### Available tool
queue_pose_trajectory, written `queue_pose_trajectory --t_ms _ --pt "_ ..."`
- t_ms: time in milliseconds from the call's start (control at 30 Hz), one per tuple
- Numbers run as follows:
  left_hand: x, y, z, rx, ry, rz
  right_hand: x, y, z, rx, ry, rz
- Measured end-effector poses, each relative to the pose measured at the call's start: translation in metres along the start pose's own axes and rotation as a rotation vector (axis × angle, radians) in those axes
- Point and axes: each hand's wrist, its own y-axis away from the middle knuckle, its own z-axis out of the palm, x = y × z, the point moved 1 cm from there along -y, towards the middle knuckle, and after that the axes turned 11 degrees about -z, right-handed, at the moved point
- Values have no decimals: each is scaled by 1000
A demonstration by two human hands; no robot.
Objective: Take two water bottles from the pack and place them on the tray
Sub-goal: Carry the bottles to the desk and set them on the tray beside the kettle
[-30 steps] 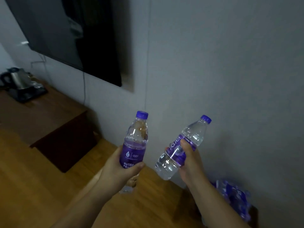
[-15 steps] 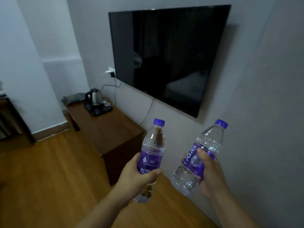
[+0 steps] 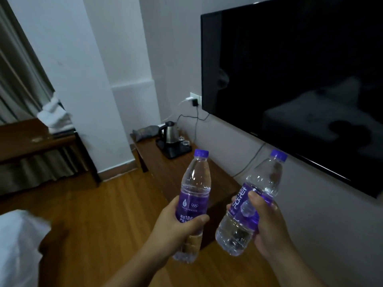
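1. My left hand is clamped on 1 bottle, upright.
2. My right hand grips the other bottle, cap tilted toward 1 o'clock.
3. The tray lies well ahead at 11 o'clock on the desk; I judge my left hand nearer.

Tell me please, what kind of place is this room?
Most likely a hotel room. A large television hangs on the wall above a low wooden desk, which bears an electric kettle with glasses on a black tray. Folded white towels lie on a table by the curtain.
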Motion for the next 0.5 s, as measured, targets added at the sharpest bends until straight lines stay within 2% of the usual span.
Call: queue_pose_trajectory --t_ms 267,500 --pt "15 -115 -112 91 14 -33 49 -129 110 -52 -31 61" --pt "19 -212 -207 31 33 -35 102 -213 190 11 -22 54"
